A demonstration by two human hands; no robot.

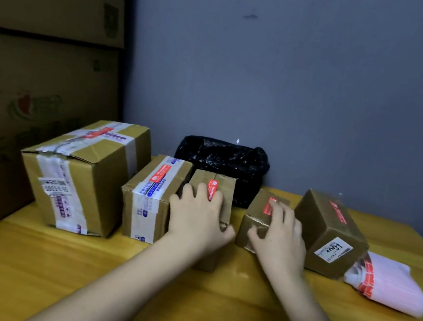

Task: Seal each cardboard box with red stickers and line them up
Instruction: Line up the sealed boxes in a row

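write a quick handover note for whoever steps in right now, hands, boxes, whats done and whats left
Left hand: grip over the top of the third box, counting from the left.
Right hand: grip over the fourth box.
Boxes: five on the table. The big box, second box and third box stand close in a row. The fourth sits apart. The fifth box is skewed at the right, leaning on the sticker sheet.
Done: every box shows a red sticker on top.
Left: close the gap at the fourth box, then square up the fifth into the row.
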